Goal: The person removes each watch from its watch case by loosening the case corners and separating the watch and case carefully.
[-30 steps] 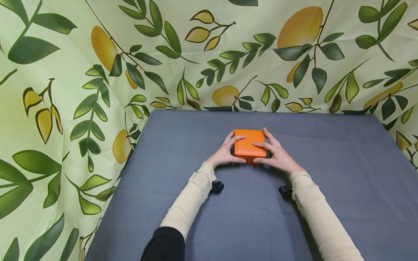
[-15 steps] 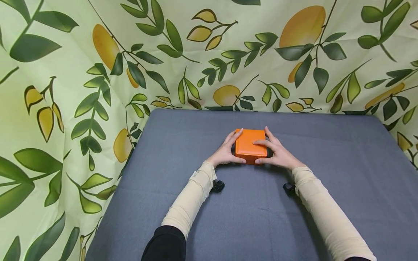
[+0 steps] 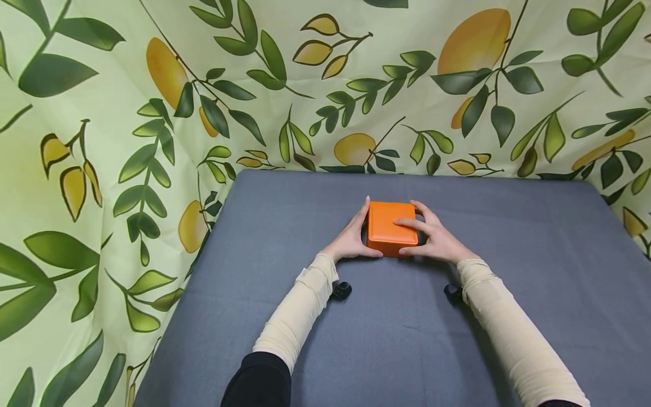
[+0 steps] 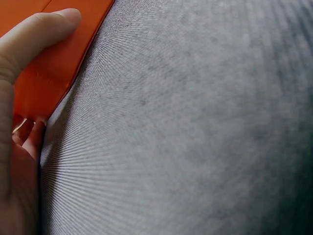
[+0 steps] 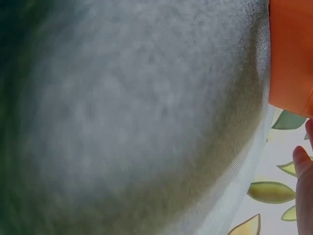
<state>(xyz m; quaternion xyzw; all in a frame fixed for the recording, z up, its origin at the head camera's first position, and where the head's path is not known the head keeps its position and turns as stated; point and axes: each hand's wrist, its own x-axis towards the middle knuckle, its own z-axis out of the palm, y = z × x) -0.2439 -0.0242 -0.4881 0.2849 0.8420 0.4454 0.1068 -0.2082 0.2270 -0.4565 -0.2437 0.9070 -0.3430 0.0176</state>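
A grey cloth-covered table stands inside a backdrop printed with green leaves and yellow lemons, which closes it in on the left, the far side and the right.

An orange box sits on the grey surface, a little beyond the middle of the table and well apart from every edge. It looks square from above, with rounded corners and a plain top.

The left hand lies against the box's left side, fingers straight along that wall and the thumb stretched across the near face at its base; the left wrist view shows the thumb lying flat on the orange surface. The right hand grips the box from the right, one finger reaching over the top, the thumb pressed on the near face and the other fingers curled round the right side. The box is held between both hands.

Both forearms wear cream sleeves, and a small black wrist camera hangs beneath each wrist, just above the cloth.
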